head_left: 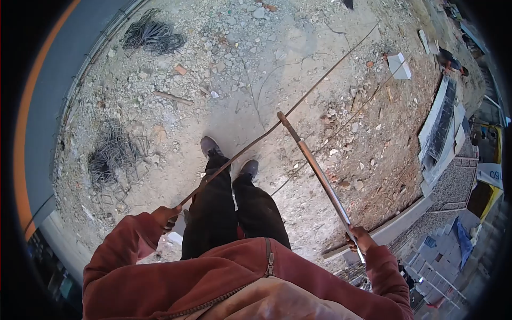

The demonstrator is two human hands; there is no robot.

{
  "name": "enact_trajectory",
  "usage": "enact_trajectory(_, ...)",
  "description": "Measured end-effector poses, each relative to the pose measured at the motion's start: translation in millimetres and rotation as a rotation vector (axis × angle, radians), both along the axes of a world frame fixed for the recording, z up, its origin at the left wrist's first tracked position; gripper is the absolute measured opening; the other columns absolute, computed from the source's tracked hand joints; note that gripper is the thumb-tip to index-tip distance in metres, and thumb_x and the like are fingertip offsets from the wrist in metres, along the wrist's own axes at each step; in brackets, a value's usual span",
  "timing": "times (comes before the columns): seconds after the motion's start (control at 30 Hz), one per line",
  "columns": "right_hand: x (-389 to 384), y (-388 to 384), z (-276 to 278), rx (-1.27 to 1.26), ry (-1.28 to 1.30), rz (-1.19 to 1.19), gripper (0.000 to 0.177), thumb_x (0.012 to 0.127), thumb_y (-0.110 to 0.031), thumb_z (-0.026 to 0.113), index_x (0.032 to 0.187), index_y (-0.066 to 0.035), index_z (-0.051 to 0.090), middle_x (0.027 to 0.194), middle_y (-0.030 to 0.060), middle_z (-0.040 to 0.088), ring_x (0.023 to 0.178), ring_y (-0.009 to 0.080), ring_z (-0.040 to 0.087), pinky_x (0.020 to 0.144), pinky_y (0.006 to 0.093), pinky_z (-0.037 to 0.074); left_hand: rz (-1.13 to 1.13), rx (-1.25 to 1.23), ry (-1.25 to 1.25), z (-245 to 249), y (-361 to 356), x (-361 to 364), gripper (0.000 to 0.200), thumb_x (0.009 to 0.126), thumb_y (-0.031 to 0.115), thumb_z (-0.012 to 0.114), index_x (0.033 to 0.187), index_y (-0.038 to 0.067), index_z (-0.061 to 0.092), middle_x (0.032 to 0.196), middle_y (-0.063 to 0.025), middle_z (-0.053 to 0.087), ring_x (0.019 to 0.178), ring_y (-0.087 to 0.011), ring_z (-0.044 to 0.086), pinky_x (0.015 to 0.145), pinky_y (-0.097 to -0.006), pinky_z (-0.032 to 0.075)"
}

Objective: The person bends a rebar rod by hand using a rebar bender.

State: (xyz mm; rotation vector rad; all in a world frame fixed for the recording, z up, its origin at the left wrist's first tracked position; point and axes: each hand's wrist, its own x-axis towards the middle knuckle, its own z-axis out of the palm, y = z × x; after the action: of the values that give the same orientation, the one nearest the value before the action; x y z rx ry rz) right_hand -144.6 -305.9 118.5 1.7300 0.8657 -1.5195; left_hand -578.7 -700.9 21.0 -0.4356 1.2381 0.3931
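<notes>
My left hand (168,217) is closed around the near end of a long steel rebar (332,71), which slants up and away to the right over the ground. In my right hand (361,240) is the lower end of a rebar bender (323,177) with a long, shiny pipe handle and a rusty brown head. That head meets the rebar partway along its length, overlapping it in this view. Both arms are held apart, low on either side of my body. My legs and shoes show between the two tools.
Stony ground with rubble surrounds my feet. Piles of bent steel stirrups (113,154) and bundled steel (152,35) lie to the left. A white box-like piece (399,66) sits to the right, near long boards (438,125). Another person (453,61) is at the far right.
</notes>
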Motion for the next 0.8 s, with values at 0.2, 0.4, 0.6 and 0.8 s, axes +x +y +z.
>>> enact_trajectory(0.2, 48, 5, -2, 0.051, 0.06, 0.004, 0.054, 0.076, -0.06, 0.048, 0.063, -0.007, 0.046, 0.047, 0.0, 0.036, 0.037, 0.0098, 0.031, 0.037, 0.0244, 0.027, 0.032, 0.082, -0.259, 14, -6, -1, 0.06, 0.077, 0.068, 0.036, 0.047, 0.018, 0.021, 0.042, 0.0045, 0.015, 0.036, -0.0094, 0.014, 0.036, -0.0265, 0.01)
enact_trajectory(0.4, 84, 7, 18, 0.057, 0.101, -0.05, 0.056, 0.075, -0.06, 0.048, 0.061, -0.006, 0.046, 0.046, 0.0005, 0.037, 0.036, 0.0103, 0.032, 0.036, 0.0247, 0.028, 0.073, 0.196, -0.595, -16, -20, -21, 0.059, 0.08, 0.067, 0.026, 0.048, 0.017, 0.029, 0.043, 0.005, 0.019, 0.038, -0.0105, 0.018, 0.037, -0.0264, 0.018)
enact_trajectory(0.6, 81, 19, 38, -0.029, 0.193, -0.092, 0.062, 0.071, -0.067, 0.049, 0.062, -0.006, 0.047, 0.045, 0.0005, 0.037, 0.034, 0.01, 0.033, 0.034, 0.0243, 0.029, 0.008, 0.266, -0.637, -14, -15, -48, 0.053, 0.087, 0.053, 0.032, 0.05, 0.016, 0.03, 0.044, 0.0035, 0.023, 0.038, -0.0105, 0.022, 0.036, -0.0267, 0.02)
enact_trajectory(0.8, 65, 24, 46, -0.069, 0.188, -0.119, 0.061, 0.071, -0.067, 0.049, 0.065, -0.007, 0.048, 0.047, 0.0001, 0.038, 0.035, 0.0098, 0.033, 0.036, 0.0246, 0.029, -0.045, 0.21, -0.344, 5, -10, -46, 0.054, 0.084, 0.057, 0.036, 0.05, 0.016, 0.03, 0.044, 0.0029, 0.023, 0.035, -0.0099, 0.018, 0.034, -0.0268, 0.016)
